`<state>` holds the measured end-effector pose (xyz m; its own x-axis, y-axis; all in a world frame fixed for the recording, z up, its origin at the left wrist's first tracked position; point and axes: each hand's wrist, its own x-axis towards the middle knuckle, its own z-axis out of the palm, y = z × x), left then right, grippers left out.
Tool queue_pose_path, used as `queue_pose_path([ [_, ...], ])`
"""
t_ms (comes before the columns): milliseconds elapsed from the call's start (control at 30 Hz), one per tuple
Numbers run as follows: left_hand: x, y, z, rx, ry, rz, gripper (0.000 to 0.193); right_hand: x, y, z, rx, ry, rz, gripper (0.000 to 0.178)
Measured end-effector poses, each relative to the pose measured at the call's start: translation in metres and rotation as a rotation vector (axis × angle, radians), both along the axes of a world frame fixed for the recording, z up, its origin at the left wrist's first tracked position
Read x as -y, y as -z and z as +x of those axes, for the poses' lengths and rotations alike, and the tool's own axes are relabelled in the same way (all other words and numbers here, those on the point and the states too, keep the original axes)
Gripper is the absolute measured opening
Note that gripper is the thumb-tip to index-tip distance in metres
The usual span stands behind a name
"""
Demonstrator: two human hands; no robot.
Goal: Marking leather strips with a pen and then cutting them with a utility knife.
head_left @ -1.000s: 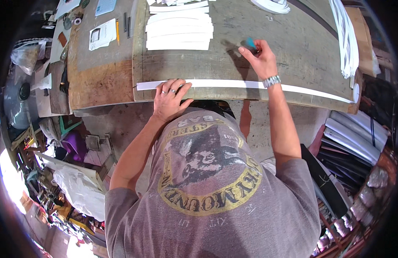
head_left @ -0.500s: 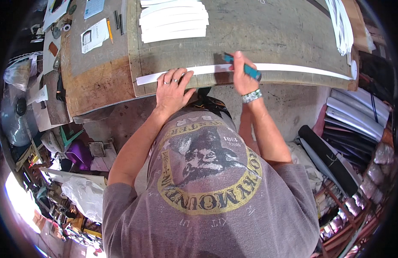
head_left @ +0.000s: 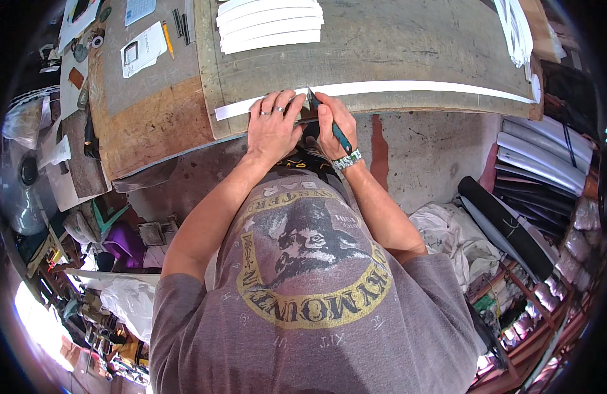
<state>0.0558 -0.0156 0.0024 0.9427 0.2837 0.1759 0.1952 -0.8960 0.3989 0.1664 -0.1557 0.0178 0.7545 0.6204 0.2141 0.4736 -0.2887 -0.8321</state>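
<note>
A long, narrow white strip (head_left: 408,87) runs along the near edge of the worktable. My left hand (head_left: 272,128) lies palm down with fingers stretched over the strip's left part, pressing it against the tabletop. In my closed right hand (head_left: 337,123) is a teal-handled utility knife (head_left: 341,138), its pointed dark tip touching or just above the strip beside my left fingertips. Whether the tip has entered the strip cannot be made out. At the right table edge, the far end of the strip meets a round white roll (head_left: 536,88).
A stack of white strips (head_left: 270,26) lies farther back on the worktable (head_left: 395,46). More white strips (head_left: 513,33) hang together at the right. To the left are a yellow pencil (head_left: 167,39) and a paper (head_left: 144,49). Rolled sheets (head_left: 546,151) lie at right.
My right hand has come left and nearer, bringing the knife tip down to the strip beside my left hand. The knife was turned sideways before; now its tip points away from me.
</note>
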Motion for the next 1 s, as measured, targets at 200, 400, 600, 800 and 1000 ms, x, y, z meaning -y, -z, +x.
queue_pose_path([
  [200, -0.002, 0.002, -0.001, 0.025, 0.02, 0.001, 0.072, 0.002, -0.001, -0.001, 0.0, 0.015, -0.024, 0.037],
  [400, -0.003, 0.003, -0.001, -0.003, 0.026, 0.009, 0.073, 0.001, -0.004, 0.0, 0.038, -0.006, -0.019, 0.029],
  [600, -0.002, -0.006, 0.002, 0.055, 0.003, -0.043, 0.064, -0.003, -0.015, 0.003, 0.02, 0.015, -0.087, 0.022],
  [800, -0.022, -0.009, 0.027, 0.153, -0.015, -0.148, 0.027, 0.0, -0.018, 0.005, 0.071, -0.033, -0.219, 0.021],
  [1000, -0.034, 0.001, 0.035, 0.235, -0.026, -0.285, 0.012, -0.002, -0.022, 0.008, 0.078, -0.06, -0.243, 0.021],
])
